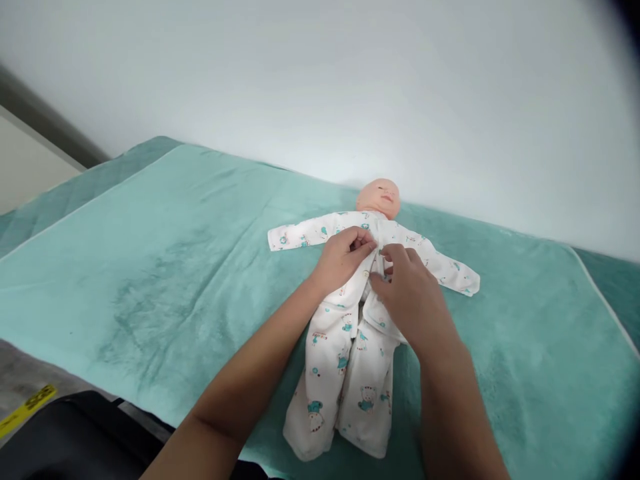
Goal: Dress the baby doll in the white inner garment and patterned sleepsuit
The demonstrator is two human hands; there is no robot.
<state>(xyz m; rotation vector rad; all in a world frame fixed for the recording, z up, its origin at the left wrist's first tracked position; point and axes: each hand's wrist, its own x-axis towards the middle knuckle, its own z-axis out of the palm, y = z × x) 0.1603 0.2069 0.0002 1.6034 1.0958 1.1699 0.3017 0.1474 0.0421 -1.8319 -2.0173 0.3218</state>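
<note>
A baby doll [379, 198] lies on its back, dressed in a white printed baby jacket [305, 233] and matching trousers [325, 353]. Both sleeves stretch out to the sides. My left hand [347, 257] pinches the jacket's front edge at the chest, thumb and fingers together. Close beside it, my right hand [407, 283] has bent fingers at the other front edge, with the thumb lower on the cloth. Below the hands the jacket front hangs apart over the trousers. A small button or snap shows on the front edge. The fingertips partly hide the cloth between them.
A green plush blanket [150, 267] covers the table under the doll. Behind it rises a white wall [320, 80]. A black chair or bag [75, 433] stands at the lower left, near a yellow strip [27, 410] on the floor. A pale cabinet [30, 160] is at far left.
</note>
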